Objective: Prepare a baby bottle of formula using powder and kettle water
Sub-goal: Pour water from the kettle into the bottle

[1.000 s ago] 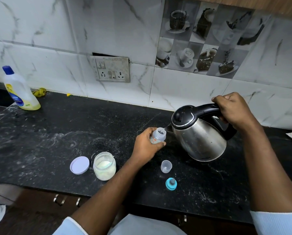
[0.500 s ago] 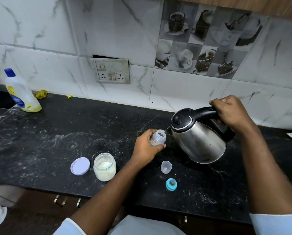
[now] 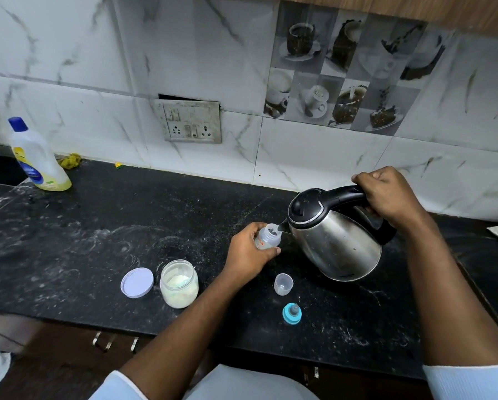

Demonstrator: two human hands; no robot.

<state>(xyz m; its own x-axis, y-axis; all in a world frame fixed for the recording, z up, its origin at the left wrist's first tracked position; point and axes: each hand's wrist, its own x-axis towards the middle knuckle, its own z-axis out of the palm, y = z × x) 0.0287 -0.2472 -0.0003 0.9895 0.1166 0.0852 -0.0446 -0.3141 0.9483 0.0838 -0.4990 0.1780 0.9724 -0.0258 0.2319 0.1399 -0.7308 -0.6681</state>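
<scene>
Pouring: your right grip (image 3: 386, 197) is curled tight round the black handle (image 3: 346, 194) of the steel kettle (image 3: 337, 246).
Kettle: it is tipped to your left, and the spout (image 3: 282, 226) points down-left with its tip at the bottle's mouth.
Holding: your left grip (image 3: 247, 252) wraps the baby bottle (image 3: 268, 239), thumb on the near side.
Bottle: its long axis is near upright, the open mouth faces up to the spout, and it sits just left of the kettle. You cannot tell whether its base touches the bench (image 3: 97, 226).
Near edge: the clear cap (image 3: 283, 283) stands mouth up, with the blue-ringed teat (image 3: 292, 313) nearer you.
Left: the open powder jar (image 3: 179, 284) stands upright, its lid (image 3: 137, 282) flat just beside it.
Far left: a cleaner bottle (image 3: 38, 157) stands by the wall.
</scene>
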